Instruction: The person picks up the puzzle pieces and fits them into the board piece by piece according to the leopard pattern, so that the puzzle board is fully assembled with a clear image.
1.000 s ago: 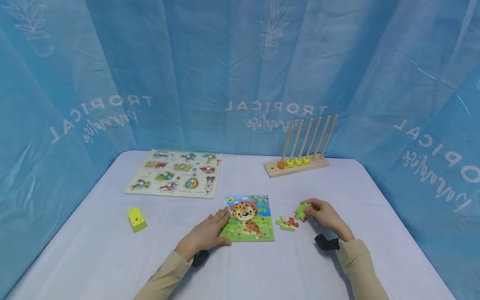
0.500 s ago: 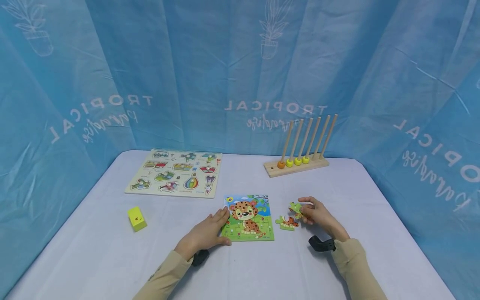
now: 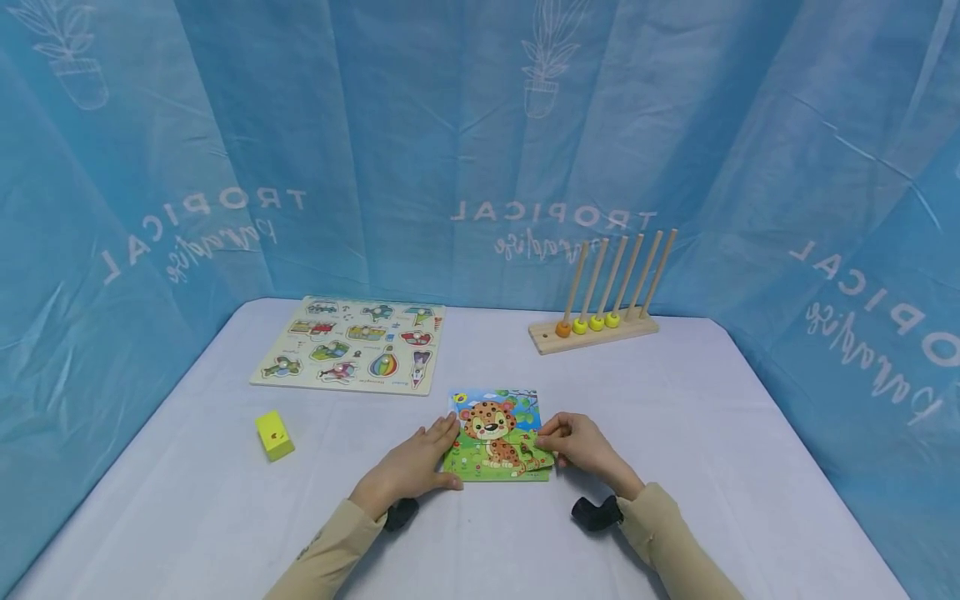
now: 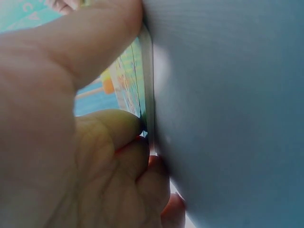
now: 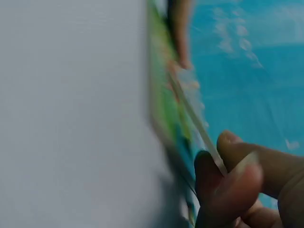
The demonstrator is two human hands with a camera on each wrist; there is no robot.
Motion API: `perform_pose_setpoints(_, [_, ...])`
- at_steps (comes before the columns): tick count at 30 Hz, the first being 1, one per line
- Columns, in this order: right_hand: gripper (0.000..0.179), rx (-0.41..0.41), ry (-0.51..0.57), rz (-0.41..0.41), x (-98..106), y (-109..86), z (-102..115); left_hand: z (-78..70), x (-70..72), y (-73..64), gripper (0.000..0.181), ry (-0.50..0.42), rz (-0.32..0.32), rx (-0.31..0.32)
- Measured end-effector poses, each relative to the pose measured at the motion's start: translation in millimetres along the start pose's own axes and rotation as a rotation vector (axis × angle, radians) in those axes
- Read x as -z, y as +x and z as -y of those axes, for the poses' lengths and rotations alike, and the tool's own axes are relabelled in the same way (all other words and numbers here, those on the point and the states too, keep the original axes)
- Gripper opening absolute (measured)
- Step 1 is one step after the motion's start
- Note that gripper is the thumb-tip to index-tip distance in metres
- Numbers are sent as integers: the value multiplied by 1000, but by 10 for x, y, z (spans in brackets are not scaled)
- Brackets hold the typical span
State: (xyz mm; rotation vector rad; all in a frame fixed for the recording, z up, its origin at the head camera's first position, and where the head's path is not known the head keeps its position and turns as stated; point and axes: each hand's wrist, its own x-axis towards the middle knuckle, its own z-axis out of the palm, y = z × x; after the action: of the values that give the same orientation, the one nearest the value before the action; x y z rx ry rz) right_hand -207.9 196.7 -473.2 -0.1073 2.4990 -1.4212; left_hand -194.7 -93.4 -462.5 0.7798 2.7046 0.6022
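A square leopard puzzle board (image 3: 467,467) lies on the white table in the head view. My left hand (image 3: 408,467) rests along its left side, with the fingers on the left edge and the thumb at the near corner. My right hand (image 3: 588,450) pinches a green puzzle piece (image 3: 542,460) between thumb and fingers, over the board's right part. In the right wrist view the puzzle piece (image 5: 202,135) is tilted, one end raised from the picture and the other low against it. The second loose piece seen earlier is hidden, apparently by my right hand.
A peg puzzle with vehicles (image 3: 360,346) lies at the back left. Nearer sits a yellow block (image 3: 274,435). At the back right stands a wooden bead rack (image 3: 551,339) with upright rods. A blue curtain (image 3: 420,150) hangs round the table.
My right hand has moved left with the pinched puzzle piece, from beside the loose piece to over the board's right part. My left hand has stayed in place.
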Motion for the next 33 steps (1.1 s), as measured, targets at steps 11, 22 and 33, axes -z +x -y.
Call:
perform_pose_setpoints(11, [20,49,-351,-155,-246,-25,146,-8,6,-1,90,-3,8,23])
perform_pose_setpoints(22, [13,73,-247,-100,-100,7,77,1,-10,12,91,-15,11,9])
perform_pose_setpoints(33, [63,188,-297,90,568,-2,-245,15,-10,14,90,-6,6,17])
